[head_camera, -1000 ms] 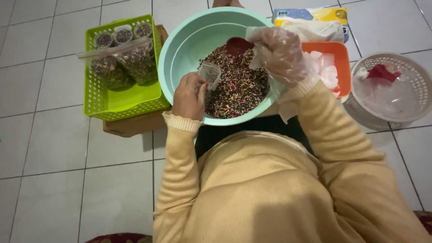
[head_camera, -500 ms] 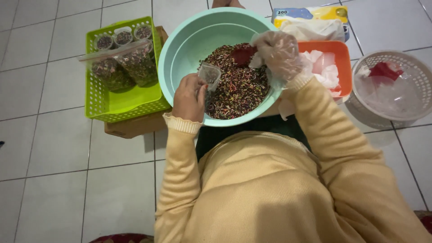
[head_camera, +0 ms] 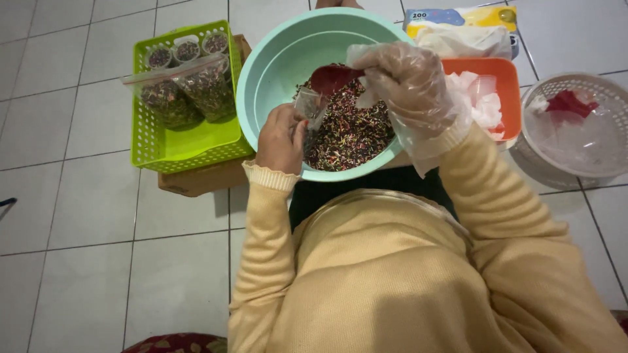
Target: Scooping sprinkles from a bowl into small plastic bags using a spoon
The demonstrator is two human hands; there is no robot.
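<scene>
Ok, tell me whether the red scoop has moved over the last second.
Yes. The red scoop, held by the gloved right hand, has moved left from the teal bowl's far rim, toward the small bag in the left hand.

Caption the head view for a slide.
Gloved right hand tips a red scoop into a small bag held by left hand.

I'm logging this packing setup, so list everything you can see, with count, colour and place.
bowl: one, mint green, centre, holding dark mixed bits
scoop: one, red, over the bowl
small bag: one, clear, at the bowl's left side
basket: one, lime green, left of the bowl
filled bags: several, clear with dark mix, in the basket
tray: one, orange, right of the bowl
round basket: one, white, far right
tissue pack: one, top right
left hand: bare, holding the small bag
right hand: in a clear glove, holding the scoop
</scene>
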